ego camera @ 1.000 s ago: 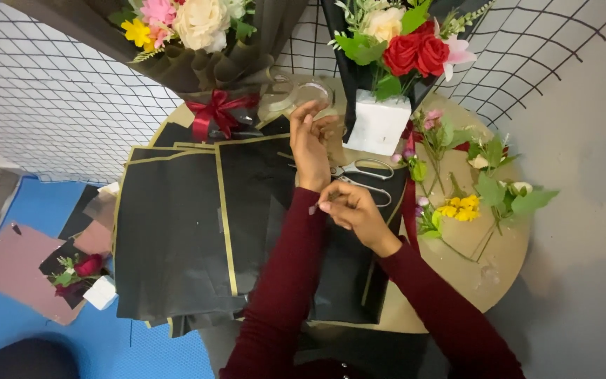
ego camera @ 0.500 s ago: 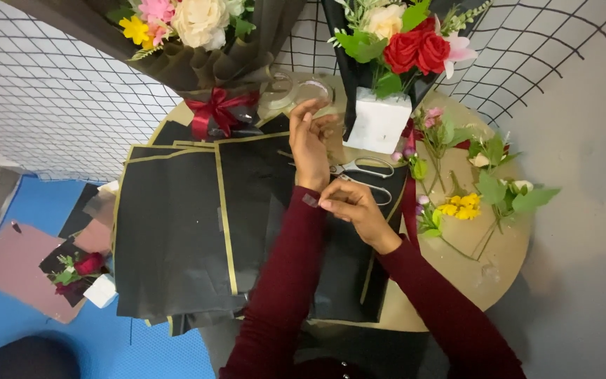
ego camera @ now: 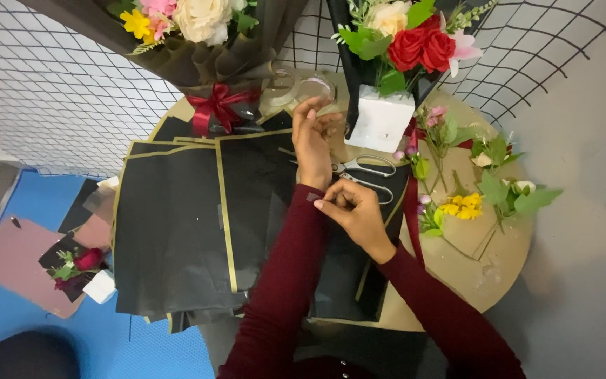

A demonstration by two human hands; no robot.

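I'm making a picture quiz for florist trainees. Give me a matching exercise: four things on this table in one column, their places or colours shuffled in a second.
Things:
1. scissors
2. red ribbon bow
3. yellow flowers
4. white block

Places:
A. tied around the dark-wrapped bouquet at the top left
B. under the red roses
C. on the bare table, right of the hands
D. just right of the left hand's wrist

Pairs: 1-D, 2-A, 3-C, 4-B
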